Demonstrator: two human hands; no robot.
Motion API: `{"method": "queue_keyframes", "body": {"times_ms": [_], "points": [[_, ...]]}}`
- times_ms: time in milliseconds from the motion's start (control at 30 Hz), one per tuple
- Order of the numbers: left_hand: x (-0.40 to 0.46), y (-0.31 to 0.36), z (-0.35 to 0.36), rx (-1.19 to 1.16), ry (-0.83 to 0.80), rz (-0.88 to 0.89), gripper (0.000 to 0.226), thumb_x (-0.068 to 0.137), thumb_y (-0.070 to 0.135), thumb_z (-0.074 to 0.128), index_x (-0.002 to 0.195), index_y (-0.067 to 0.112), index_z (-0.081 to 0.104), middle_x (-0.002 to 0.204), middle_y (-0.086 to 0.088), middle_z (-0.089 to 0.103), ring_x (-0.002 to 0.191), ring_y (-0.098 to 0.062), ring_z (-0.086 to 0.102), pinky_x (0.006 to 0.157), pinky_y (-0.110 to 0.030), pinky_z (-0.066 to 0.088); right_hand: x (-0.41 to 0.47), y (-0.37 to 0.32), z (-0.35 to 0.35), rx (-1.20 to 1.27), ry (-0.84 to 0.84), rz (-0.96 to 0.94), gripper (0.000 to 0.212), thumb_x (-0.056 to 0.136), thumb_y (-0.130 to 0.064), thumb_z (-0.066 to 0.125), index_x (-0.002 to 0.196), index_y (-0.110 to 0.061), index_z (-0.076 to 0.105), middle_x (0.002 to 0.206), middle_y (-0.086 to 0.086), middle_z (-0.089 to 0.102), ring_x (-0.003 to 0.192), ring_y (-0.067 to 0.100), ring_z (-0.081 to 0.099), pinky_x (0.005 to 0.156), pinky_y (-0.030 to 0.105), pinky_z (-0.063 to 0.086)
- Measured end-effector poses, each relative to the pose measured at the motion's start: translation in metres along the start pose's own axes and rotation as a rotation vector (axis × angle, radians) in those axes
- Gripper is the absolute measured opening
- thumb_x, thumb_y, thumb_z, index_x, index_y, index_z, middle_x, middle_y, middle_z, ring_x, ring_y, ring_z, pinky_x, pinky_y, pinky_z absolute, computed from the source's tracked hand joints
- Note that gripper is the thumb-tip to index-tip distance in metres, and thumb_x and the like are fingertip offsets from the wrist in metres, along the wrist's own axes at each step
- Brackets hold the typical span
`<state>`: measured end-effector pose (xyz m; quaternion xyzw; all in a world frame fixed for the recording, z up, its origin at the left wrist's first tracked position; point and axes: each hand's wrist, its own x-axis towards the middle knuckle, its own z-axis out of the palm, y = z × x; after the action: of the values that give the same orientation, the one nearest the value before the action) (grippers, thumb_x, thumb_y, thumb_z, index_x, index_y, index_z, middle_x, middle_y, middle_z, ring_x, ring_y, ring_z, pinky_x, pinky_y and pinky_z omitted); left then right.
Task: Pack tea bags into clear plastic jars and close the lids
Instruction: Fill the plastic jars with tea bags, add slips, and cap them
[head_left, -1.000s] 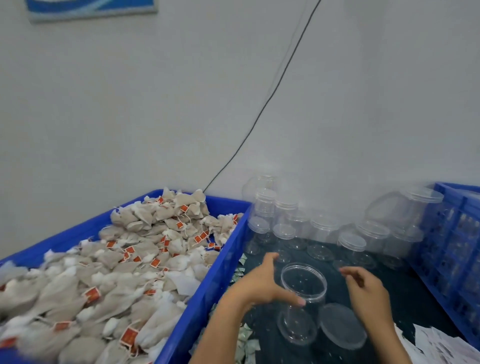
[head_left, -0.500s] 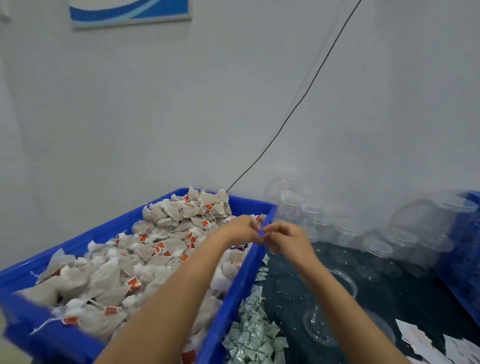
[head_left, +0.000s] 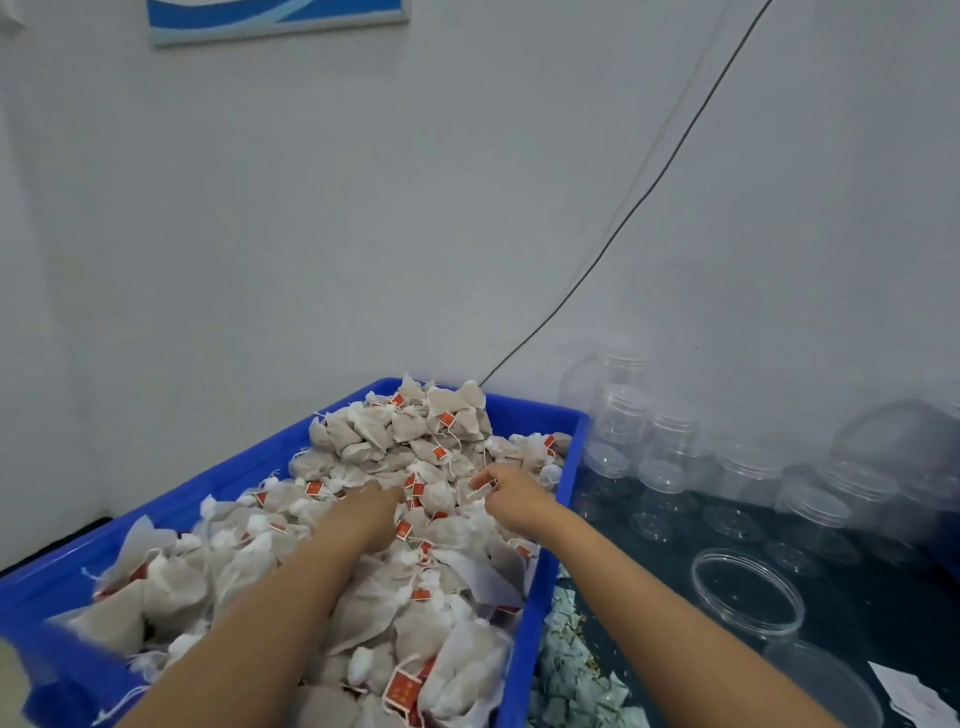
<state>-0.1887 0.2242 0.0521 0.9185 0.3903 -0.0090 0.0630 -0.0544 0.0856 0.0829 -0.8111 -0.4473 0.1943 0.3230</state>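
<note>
Blue crate (head_left: 558, 545) heaped with tea bags (head_left: 374, 441). Open jar (head_left: 748, 592) on worktop, right of crate, empty. Left hand (head_left: 363, 514) buried, fingers' state unclear; right hand (head_left: 511, 499) pinches a bag. Step: gathering; next, carry to jar.

I note a black cable (head_left: 613, 236) slanting down the white wall (head_left: 260, 234), a blue-and-white picture (head_left: 275, 18) at top, paper slips (head_left: 919, 696) bottom right.

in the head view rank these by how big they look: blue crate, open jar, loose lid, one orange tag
1. blue crate
2. open jar and loose lid: look alike, and the lid is cut off by the frame edge, so unranked
3. orange tag
</note>
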Motion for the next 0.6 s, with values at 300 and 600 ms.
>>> {"method": "queue_keyframes", "body": {"times_ms": [300, 600], "points": [[0.025, -0.007, 0.014, 0.195, -0.019, 0.013, 0.071, 0.093, 0.036, 0.056, 0.152, 0.027, 0.018, 0.155, -0.012, 0.021, 0.14, -0.034, 0.028, 0.115, -0.047, 0.026, 0.039, 0.016, 0.028, -0.278, -0.44, 0.033, 0.072, 0.085, 0.009, 0.058, 0.142, -0.034, 0.043, 0.156, 0.01, 0.025, 0.137, 0.037, 0.032, 0.102, 0.041, 0.04], [0.039, -0.009, 0.019, 0.214, 0.029, 0.047, 0.056, 0.092, 0.041, 0.059, 0.142, 0.028, 0.039, 0.148, -0.006, 0.037, 0.137, -0.031, 0.03, 0.111, -0.043, 0.033, 0.053, 0.023, 0.035, -0.515, -0.402, -0.017, 0.04, 0.087, -0.005, 0.061, 0.118, -0.03, 0.056, 0.139, 0.008, 0.043, 0.117, 0.032, 0.048, 0.091, 0.038, 0.048]]}}
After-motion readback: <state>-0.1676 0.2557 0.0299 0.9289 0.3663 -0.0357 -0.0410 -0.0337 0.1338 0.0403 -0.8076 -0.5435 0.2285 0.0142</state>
